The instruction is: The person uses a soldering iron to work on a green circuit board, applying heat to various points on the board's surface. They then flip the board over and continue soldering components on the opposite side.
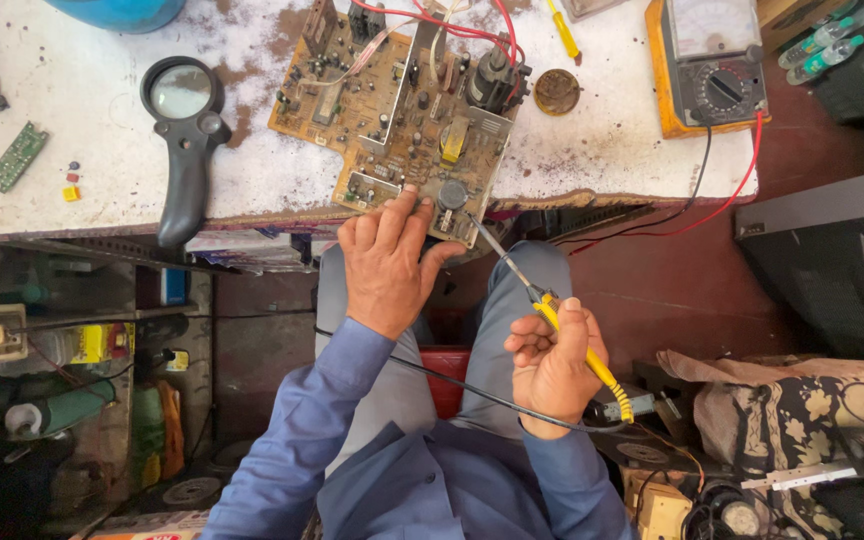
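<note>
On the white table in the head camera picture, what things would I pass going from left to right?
Small green circuit board → black magnifying glass → big brown circuit board → round brown tin → yellow meter with a dial.

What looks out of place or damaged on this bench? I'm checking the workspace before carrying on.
The white tabletop is badly worn, with brown patches where the surface has flaked away. The circuit board lies askew and overhangs the front edge, steadied by the left hand. The right hand holds a soldering iron towards it.
</note>
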